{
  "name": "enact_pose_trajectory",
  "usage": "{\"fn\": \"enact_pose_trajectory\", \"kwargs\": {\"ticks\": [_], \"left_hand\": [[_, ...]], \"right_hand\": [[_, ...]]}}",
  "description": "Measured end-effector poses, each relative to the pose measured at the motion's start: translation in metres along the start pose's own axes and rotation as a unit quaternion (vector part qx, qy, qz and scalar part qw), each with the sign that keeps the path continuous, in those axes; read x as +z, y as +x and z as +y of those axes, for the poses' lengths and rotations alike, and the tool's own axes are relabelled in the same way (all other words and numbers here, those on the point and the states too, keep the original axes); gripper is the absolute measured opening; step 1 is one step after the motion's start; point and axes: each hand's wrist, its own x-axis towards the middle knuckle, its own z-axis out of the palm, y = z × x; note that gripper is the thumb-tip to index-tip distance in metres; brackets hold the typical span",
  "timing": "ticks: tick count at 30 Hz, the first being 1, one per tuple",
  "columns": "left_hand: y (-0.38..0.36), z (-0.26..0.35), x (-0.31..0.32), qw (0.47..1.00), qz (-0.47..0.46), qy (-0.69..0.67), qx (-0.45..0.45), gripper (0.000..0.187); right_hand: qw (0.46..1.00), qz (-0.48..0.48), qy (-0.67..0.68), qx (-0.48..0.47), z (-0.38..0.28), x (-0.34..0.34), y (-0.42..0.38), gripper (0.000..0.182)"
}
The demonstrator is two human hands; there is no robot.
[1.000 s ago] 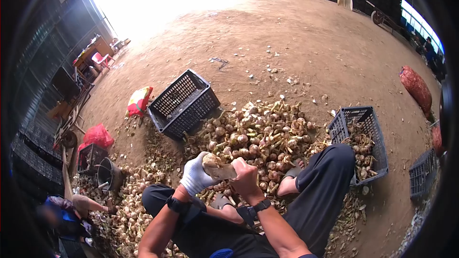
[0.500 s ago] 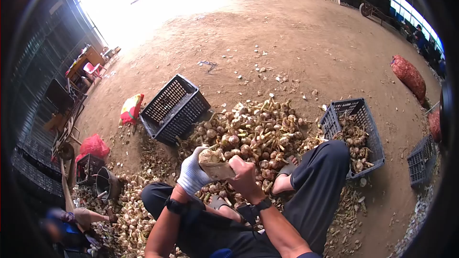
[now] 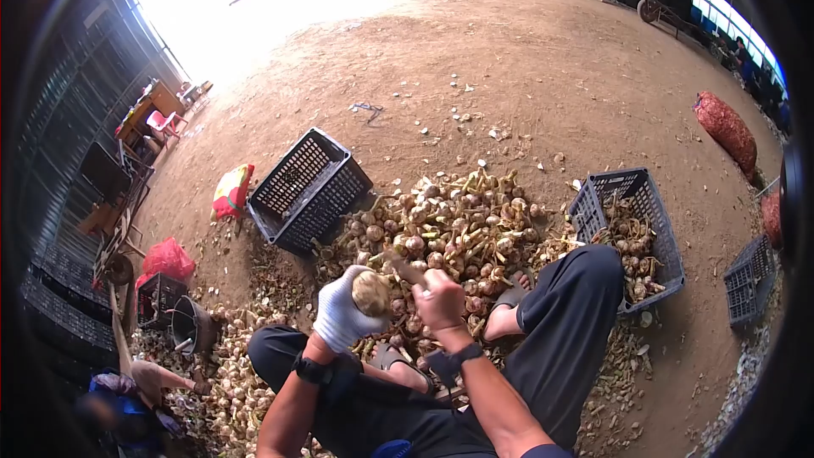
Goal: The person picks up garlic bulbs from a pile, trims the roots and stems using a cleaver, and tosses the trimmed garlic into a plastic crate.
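The gloved left hand (image 3: 341, 317) is wrapped around a garlic bulb (image 3: 371, 293), fingers closed on it, just above the person's lap. The bare right hand (image 3: 439, 301) grips a cut stalk (image 3: 405, 268) in a fist, just beside the bulb. A garlic pile (image 3: 458, 225) lies ahead, between an empty crate (image 3: 307, 190) and a part-filled crate (image 3: 632, 233).

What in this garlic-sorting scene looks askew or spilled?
The empty black crate left of the garlic pile sits tipped on its side, opening facing up-left. Loose husks and stalks litter the dirt around the seated person's legs.
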Motion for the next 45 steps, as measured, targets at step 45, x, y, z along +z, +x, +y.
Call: {"fn": "enact_pose_trajectory", "kwargs": {"ticks": [45], "left_hand": [[0.004,0.004,0.005,0.996,-0.042,-0.073,-0.026,0.062]], "right_hand": [[0.971,-0.036,0.172,-0.163,-0.029,-0.033,0.015,0.020]]}}
